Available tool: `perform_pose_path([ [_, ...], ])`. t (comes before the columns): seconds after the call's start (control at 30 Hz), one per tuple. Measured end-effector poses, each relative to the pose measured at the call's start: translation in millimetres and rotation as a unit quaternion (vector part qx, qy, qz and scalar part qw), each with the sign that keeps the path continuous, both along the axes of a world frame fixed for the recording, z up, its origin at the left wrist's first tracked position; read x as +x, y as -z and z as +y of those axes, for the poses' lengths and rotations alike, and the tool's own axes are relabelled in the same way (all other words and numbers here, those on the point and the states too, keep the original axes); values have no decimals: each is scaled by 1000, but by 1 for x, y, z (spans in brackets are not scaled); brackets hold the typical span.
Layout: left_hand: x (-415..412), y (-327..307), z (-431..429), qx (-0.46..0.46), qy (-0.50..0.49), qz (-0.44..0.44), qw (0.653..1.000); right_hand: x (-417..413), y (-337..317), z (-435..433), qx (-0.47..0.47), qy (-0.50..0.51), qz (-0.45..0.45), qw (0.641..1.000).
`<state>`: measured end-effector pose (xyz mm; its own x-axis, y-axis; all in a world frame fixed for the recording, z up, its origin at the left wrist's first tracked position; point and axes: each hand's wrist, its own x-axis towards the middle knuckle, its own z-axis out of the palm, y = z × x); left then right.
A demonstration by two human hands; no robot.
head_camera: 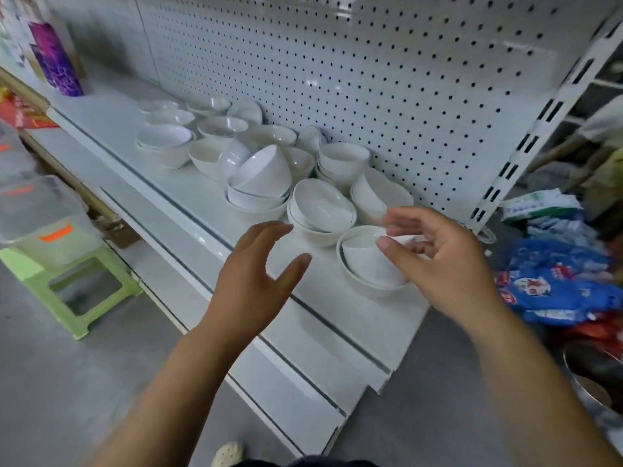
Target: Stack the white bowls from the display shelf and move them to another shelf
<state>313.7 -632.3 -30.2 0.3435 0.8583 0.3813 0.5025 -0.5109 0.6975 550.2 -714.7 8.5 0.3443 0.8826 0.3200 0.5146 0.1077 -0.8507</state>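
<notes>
Mostly white, a metal display shelf (135, 156) runs from upper left to lower right, backed by a pegboard panel (371, 62) dotted with small dark holes. White bowls (263, 176) crowd its right half, glossy and round, some nested, some tipped on their sides against each other.

Nearest the person stands a nested stack (367, 274) with its inner bowl tilted. Just behind it to the left is a second stack (320, 214).

The left hand (256, 274) hovers over the shelf's front edge, fingers spread wide, holding nothing. The right hand (441, 261) hangs over the nested stack's right side, fingers loosely curved and apart, gripping nothing. Its thumb lies across the tilted bowl's rim; whether it touches is unclear through blur.

A purple patterned bottle (55, 59) stands at the shelf's far left. On the floor to the left, a pale green plastic stool (77, 284) carries a clear plastic box (43, 224) with orange labels, unreadable. On the floor to the right lie crumpled blue packets (559, 288), their print too blurred to read. A slotted white upright (546, 109) closes the shelf's right end.
</notes>
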Motion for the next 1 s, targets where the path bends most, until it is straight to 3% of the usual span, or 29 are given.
perform_pose_path([
  [0.2,5,-9,45,46,21,-44,998,1,-17,28,-6,78,-32,996],
  [0.37,-7,-26,101,124,6,-82,989,-20,-42,77,-37,70,-79,994],
  [0.57,-30,-31,180,97,9,-73,993,-27,-61,162,-64,52,-148,986],
  [0.87,-45,31,260,169,45,-136,975,-9,-54,291,-178,92,-239,950],
  [1.0,-49,60,270,125,49,-156,979,-8,-46,323,-206,129,-239,940],
])
